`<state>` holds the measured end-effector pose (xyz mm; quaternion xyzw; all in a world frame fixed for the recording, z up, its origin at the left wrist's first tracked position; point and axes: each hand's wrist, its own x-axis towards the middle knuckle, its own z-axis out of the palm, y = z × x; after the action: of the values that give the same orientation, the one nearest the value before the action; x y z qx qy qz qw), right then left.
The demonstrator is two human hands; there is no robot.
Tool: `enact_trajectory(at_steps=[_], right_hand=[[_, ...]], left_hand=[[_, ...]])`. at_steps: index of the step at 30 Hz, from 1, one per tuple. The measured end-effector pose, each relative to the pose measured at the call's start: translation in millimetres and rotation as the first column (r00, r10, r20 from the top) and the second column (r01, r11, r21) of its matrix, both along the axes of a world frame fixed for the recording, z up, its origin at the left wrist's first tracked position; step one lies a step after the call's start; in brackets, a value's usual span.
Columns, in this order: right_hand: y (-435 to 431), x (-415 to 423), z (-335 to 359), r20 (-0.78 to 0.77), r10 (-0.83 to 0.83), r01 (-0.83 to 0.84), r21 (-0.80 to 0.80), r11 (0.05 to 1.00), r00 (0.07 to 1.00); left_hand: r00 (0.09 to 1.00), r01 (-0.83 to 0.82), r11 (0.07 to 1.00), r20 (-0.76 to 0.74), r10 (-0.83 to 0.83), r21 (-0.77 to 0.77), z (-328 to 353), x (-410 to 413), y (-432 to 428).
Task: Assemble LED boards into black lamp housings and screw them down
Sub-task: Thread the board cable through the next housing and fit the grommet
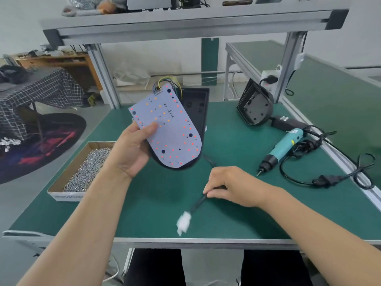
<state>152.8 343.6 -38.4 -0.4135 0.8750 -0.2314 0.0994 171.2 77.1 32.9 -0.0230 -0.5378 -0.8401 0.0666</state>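
LED board [171,131]: gripped at its left edge by the left hand [132,150], held tilted over the black lamp housing [195,106].
Cable [198,203]: pinched in curled fingers by the right hand [231,186], low over the counter [226,145].

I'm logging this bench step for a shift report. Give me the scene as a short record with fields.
Left hand: grips LED board, tilted over black housing
Right hand: pinches black cable with white connector, blurred
Screwdriver: lying on green table, right side, untouched
Screws: heaped in cardboard box, left
Spare housings: stacked, leaning, back right
Stage: board not yet screwed down
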Motion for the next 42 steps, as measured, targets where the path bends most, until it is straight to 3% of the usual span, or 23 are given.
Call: enact_trajectory(at_steps=[4,9,13,15,16,18,19,20,23,25,31,34,36,38,40,42], right_hand=[[-5,-31,-11,-0.271,-0.341,0.348,-0.022,0.937,0.9],[-26,-58,-30,-0.249,-0.653,0.635,-0.161,0.756,0.715],[-32,-75,-36,-0.185,-0.683,0.673,-0.123,0.73,0.707],[-25,-82,-26,-0.007,-0.675,0.668,-0.134,0.732,0.738],[-20,-83,-15,0.209,-0.648,0.681,-0.239,0.693,0.732],[-10,-78,14,0.652,-0.377,0.744,-0.488,0.456,0.658],[-3,-77,28,0.709,-0.242,0.736,-0.554,0.389,0.662],[3,-76,41,0.7,-0.162,0.694,-0.596,0.404,0.696],[9,-76,71,0.592,-0.055,0.491,-0.609,0.623,0.804],[7,-78,78,0.613,-0.018,0.471,-0.588,0.658,0.79],[-16,-78,60,0.81,0.098,0.69,-0.55,0.471,0.579],[-24,-77,52,0.811,0.172,0.702,-0.574,0.421,0.56],[-27,-76,51,0.806,0.179,0.689,-0.579,0.437,0.564],[-24,-71,53,0.757,-0.035,0.65,-0.535,0.539,0.652],[-2,-66,60,0.501,-0.346,0.576,-0.434,0.693,0.794],[33,-56,71,0.254,-0.343,0.408,-0.282,0.868,0.904]], left_hand=[[0.999,0.033,0.999,0.006,-0.033,0.015,-3,0,4],[0.991,0.114,0.993,0.072,-0.113,-0.016,-17,0,16],[0.974,0.205,0.977,0.113,-0.199,-0.053,-33,3,22],[0.965,0.233,0.971,0.133,-0.225,-0.05,-38,4,22],[0.962,0.24,0.97,0.144,-0.23,-0.049,-40,4,21],[0.96,0.238,0.97,0.165,-0.226,-0.056,-43,4,19],[0.96,0.233,0.971,0.173,-0.22,-0.059,-44,4,19],[0.96,0.23,0.971,0.179,-0.216,-0.06,-45,3,19],[0.958,0.231,0.972,0.185,-0.219,-0.048,-44,1,22],[0.958,0.235,0.972,0.177,-0.226,-0.03,-43,-1,24],[0.966,0.199,0.978,0.159,-0.206,0.054,-44,-5,33],[0.967,0.187,0.98,0.167,-0.195,0.062,-46,-6,33],[0.966,0.192,0.98,0.168,-0.198,0.052,-46,-7,30],[0.966,0.199,0.98,0.164,-0.201,0.03,-47,-7,26],[0.971,0.178,0.984,0.161,-0.176,0.006,-48,-8,20],[0.974,0.149,0.989,0.168,-0.149,0.011,-52,-9,14]])
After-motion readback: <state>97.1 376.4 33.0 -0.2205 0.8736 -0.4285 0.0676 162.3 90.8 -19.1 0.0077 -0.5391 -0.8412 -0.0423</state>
